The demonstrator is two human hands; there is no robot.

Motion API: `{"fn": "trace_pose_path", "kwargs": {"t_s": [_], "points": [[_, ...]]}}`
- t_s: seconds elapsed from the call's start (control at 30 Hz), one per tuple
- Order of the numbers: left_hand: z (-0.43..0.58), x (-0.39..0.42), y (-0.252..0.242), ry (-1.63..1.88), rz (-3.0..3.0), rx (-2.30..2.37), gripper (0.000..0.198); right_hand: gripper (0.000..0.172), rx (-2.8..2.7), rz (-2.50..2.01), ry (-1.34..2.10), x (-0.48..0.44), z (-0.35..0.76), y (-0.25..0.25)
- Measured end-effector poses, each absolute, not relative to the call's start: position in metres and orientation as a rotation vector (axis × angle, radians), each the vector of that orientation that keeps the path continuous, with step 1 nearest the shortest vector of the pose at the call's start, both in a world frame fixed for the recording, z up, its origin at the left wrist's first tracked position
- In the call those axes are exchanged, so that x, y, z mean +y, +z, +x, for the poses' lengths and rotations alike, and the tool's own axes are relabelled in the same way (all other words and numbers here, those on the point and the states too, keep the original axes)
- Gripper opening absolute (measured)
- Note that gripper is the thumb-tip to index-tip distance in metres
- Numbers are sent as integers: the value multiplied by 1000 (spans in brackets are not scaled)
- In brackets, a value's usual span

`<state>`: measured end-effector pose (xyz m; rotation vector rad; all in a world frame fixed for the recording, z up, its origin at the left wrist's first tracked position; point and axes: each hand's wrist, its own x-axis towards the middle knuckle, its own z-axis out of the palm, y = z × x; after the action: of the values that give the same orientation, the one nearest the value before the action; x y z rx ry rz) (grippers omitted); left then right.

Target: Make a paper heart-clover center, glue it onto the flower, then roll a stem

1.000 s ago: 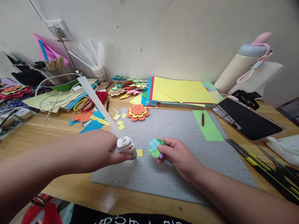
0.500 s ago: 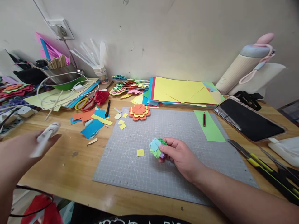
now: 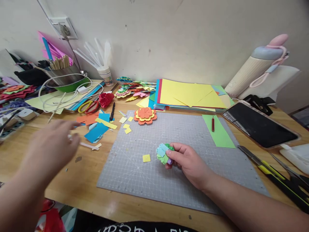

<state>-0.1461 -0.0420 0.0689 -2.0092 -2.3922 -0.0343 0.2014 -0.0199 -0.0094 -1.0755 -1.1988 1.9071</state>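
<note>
My right hand [image 3: 190, 162] rests on the grey cutting mat [image 3: 193, 180] and pinches a small layered paper flower [image 3: 163, 153] of light blue, green and lilac pieces. A small yellow paper square [image 3: 146, 158] lies on the mat just left of the flower. My left hand [image 3: 51, 146] hovers over the wooden desk left of the mat, blurred by motion, with nothing visible in it. A thin white stick [image 3: 88, 146] lies on the desk just beyond its fingers.
An orange and yellow paper flower [image 3: 145, 115] lies at the mat's far edge. Paper scraps [image 3: 98, 129], scissors [image 3: 87, 107] and a red paper rose [image 3: 105, 99] lie at left. Stacked coloured sheets [image 3: 190, 93], a green strip with a red pen [image 3: 213, 124], a phone [image 3: 260, 126] and a utility knife [image 3: 267, 168] sit to the right.
My left hand carried the glue gun off the mat to the left; the gun is now out of sight and the hand is coming back rightward. My right hand stays on the flower.
</note>
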Motion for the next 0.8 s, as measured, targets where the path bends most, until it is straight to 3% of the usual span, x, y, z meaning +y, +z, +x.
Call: {"fn": "trace_pose_path", "kwargs": {"t_s": [0.13, 0.27, 0.47, 0.8], "points": [[-63, -27, 49, -193, -2895, -2145, 19, 26, -1172, -1099, 1902, -20, 203, -9], [-28, -2, 28, -185, -3324, -1693, 27, 25, -1161, -1096, 1899, -19, 202, -9], [-18, 19, 31, 7, -3464, -1384, 44, 23, -1130, -1047, 1916, -18, 200, -11], [-38, 0, 35, 27, -3407, -1718, 34, 25, -1128, -1083, 1928, -18, 201, -9]]}}
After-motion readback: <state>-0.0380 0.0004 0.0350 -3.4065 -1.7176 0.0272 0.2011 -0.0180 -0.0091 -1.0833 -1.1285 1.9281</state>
